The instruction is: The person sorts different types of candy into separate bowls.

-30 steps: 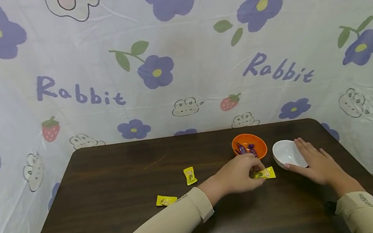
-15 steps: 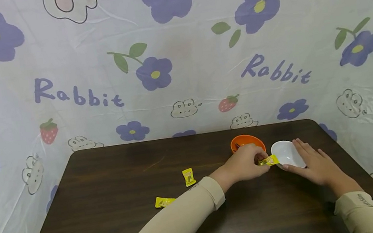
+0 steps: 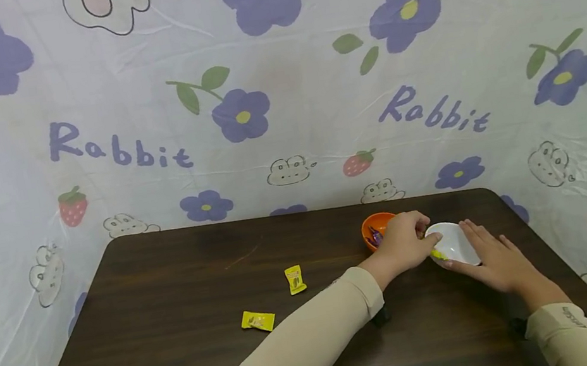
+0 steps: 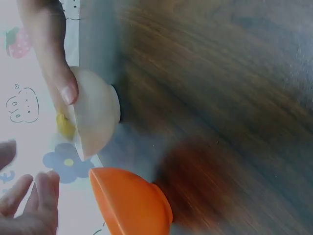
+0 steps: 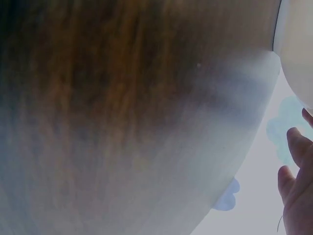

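At the right of the table in the head view, my right hand point(image 3: 499, 265) holds a small white bowl point(image 3: 459, 241) between thumb and fingers. My left hand point(image 3: 403, 242) is over the bowl's left rim, its fingers spread apart in the left wrist view. A yellow-wrapped candy point(image 4: 64, 126) is at the white bowl's mouth there, separate from the left fingers. Just left of it stands an orange bowl point(image 3: 369, 239) with purple-wrapped candies point(image 3: 375, 235), partly hidden by the left hand. Two more yellow-wrapped candies lie on the table, one farther back point(image 3: 295, 279), another nearer point(image 3: 258, 320).
The dark wooden table point(image 3: 172, 292) backs onto a white cloth point(image 3: 314, 128) printed with flowers and rabbits. Both bowls stand near the table's back right. My left forearm's beige sleeve point(image 3: 317, 333) crosses the front middle.
My left hand has carried a yellow-wrapped candy right and away from me to the white bowl and let go of it there. The right hand stays on the bowl.
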The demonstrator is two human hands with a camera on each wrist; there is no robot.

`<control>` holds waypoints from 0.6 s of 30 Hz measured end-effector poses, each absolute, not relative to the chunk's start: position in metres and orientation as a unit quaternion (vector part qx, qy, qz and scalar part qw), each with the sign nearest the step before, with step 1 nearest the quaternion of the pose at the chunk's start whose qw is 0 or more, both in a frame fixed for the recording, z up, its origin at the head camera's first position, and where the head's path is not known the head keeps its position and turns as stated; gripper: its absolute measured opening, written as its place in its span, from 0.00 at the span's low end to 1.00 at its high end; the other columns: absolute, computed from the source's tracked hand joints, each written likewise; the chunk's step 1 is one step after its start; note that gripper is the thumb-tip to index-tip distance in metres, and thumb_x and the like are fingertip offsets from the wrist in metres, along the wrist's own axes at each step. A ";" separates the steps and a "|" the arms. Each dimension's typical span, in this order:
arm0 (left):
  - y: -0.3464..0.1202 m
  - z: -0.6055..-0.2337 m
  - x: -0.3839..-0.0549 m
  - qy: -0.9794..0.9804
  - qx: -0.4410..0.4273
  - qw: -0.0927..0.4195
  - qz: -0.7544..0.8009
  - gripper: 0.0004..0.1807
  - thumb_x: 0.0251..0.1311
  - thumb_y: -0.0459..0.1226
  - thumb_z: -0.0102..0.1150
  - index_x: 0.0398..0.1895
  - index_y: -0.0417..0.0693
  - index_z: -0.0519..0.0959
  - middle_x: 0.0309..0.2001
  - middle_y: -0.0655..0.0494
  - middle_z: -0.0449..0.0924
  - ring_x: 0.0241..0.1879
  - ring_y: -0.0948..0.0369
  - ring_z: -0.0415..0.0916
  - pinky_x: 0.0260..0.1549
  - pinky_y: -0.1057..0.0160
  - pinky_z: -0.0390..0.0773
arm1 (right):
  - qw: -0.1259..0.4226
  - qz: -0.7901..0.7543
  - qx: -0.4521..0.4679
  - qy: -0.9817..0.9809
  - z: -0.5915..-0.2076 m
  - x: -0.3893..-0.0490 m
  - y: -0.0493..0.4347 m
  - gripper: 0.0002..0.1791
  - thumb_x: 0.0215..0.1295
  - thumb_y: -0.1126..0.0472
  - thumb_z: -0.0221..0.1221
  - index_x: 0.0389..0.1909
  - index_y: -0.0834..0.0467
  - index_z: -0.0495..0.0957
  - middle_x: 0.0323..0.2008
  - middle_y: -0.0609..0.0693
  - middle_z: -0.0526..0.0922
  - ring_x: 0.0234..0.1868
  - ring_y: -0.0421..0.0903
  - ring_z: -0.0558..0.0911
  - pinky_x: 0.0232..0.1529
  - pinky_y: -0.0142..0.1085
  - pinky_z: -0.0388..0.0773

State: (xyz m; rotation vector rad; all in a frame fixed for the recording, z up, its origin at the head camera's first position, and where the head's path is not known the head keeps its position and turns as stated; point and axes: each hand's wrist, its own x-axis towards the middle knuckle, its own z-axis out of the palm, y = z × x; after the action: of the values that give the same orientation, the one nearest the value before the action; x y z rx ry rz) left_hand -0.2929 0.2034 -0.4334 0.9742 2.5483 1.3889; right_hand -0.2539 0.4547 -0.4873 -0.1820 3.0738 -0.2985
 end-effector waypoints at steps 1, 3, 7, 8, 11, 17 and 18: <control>0.204 -0.434 -0.293 0.830 0.323 0.042 0.452 0.21 0.74 0.42 0.64 0.62 0.39 0.81 0.51 0.50 0.84 0.44 0.65 0.77 0.44 0.78 0.76 | 0.024 -0.097 -0.059 0.993 -0.487 -0.254 0.455 0.59 0.72 0.26 0.50 0.85 0.65 0.43 0.83 0.70 0.50 0.81 0.74 0.54 0.74 0.77 0.49; 0.206 -0.438 -0.294 0.829 0.338 0.045 0.444 0.23 0.75 0.43 0.62 0.66 0.39 0.79 0.52 0.51 0.82 0.46 0.64 0.77 0.46 0.78 0.75 | 0.023 -0.094 -0.057 0.994 -0.487 -0.254 0.456 0.59 0.72 0.26 0.50 0.85 0.65 0.45 0.83 0.70 0.50 0.81 0.74 0.54 0.74 0.77 0.48; 0.201 -0.447 -0.294 0.826 0.368 0.035 0.427 0.22 0.76 0.43 0.60 0.66 0.40 0.79 0.52 0.50 0.80 0.48 0.59 0.76 0.44 0.78 0.72 | 0.022 -0.095 -0.055 0.994 -0.487 -0.253 0.456 0.60 0.72 0.25 0.49 0.85 0.66 0.44 0.83 0.71 0.50 0.81 0.74 0.54 0.74 0.77 0.48; 0.199 -0.448 -0.295 0.824 0.372 0.030 0.427 0.21 0.76 0.42 0.60 0.64 0.40 0.79 0.51 0.49 0.81 0.48 0.58 0.76 0.44 0.78 0.72 | 0.022 -0.097 -0.054 0.994 -0.486 -0.253 0.455 0.60 0.72 0.25 0.49 0.85 0.65 0.43 0.83 0.71 0.50 0.81 0.74 0.54 0.74 0.77 0.48; 0.191 -0.449 -0.296 0.818 0.388 0.020 0.425 0.15 0.73 0.38 0.62 0.58 0.40 0.83 0.48 0.49 0.83 0.44 0.61 0.76 0.43 0.79 0.73 | 0.023 -0.105 -0.052 0.993 -0.485 -0.255 0.455 0.60 0.72 0.25 0.48 0.85 0.65 0.42 0.83 0.71 0.49 0.81 0.74 0.53 0.75 0.77 0.47; 0.174 -0.461 -0.294 0.817 0.414 0.044 0.399 0.10 0.71 0.38 0.65 0.49 0.43 0.86 0.43 0.57 0.86 0.40 0.69 0.78 0.44 0.81 0.76 | 0.027 -0.103 -0.048 0.993 -0.488 -0.256 0.457 0.61 0.70 0.24 0.48 0.85 0.66 0.43 0.83 0.72 0.49 0.81 0.75 0.54 0.75 0.76 0.48; 0.171 -0.464 -0.294 0.820 0.415 0.046 0.392 0.10 0.71 0.38 0.66 0.49 0.43 0.86 0.42 0.58 0.86 0.39 0.69 0.77 0.44 0.81 0.76 | 0.026 -0.101 -0.048 0.993 -0.489 -0.256 0.457 0.61 0.70 0.24 0.48 0.85 0.66 0.44 0.83 0.72 0.50 0.80 0.75 0.54 0.74 0.76 0.48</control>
State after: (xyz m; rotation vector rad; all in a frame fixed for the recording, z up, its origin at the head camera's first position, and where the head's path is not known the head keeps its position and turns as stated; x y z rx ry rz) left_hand -0.2936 0.1713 -0.4640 1.2670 2.5019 1.1958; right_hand -0.2557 0.4574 -0.4885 -0.1489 3.0696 -0.3127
